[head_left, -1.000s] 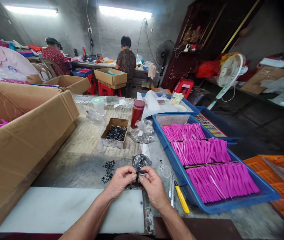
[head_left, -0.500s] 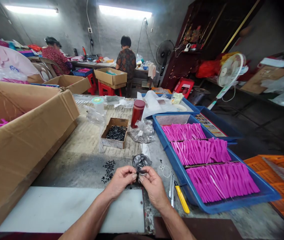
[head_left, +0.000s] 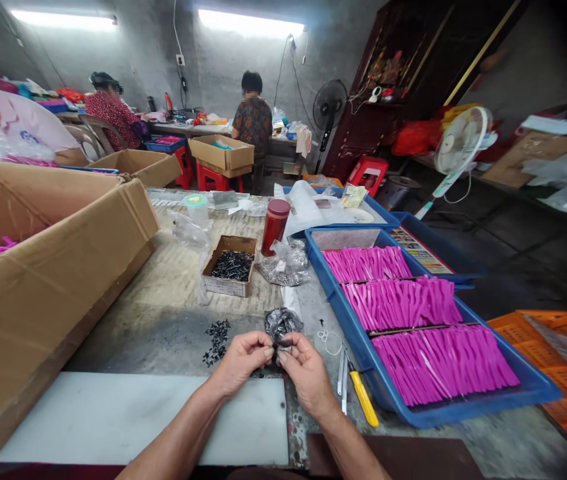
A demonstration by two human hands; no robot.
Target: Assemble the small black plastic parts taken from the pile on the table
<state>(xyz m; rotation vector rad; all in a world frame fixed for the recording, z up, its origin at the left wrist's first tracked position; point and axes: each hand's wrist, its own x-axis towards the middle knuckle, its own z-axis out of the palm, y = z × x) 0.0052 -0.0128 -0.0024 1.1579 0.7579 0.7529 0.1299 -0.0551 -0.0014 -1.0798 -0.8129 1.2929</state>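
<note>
My left hand (head_left: 239, 360) and my right hand (head_left: 307, 375) meet fingertip to fingertip over the table, each with thumb and forefinger pinched. Between the fingertips is something small and dark, too hidden to name. Just beyond them lies a crumpled black plastic bag (head_left: 283, 321), close against the fingers; whether they touch it I cannot tell. A loose heap of small black parts (head_left: 217, 341) lies left of my fingers. Under my left forearm is a white board (head_left: 153, 413). Right of my right hand lie a yellow-handled tool (head_left: 364, 400), thin metal strips (head_left: 344, 383) and a clear loop (head_left: 332, 343).
A small carton of black pins (head_left: 233, 267) stands ahead, beside a dark red canister (head_left: 275, 228) and a clear bag (head_left: 286, 265). A blue tray (head_left: 418, 419) with rows of magenta strips (head_left: 443, 363) flanks the right. A big cardboard box (head_left: 58, 287) walls the left. Co-workers sit beyond.
</note>
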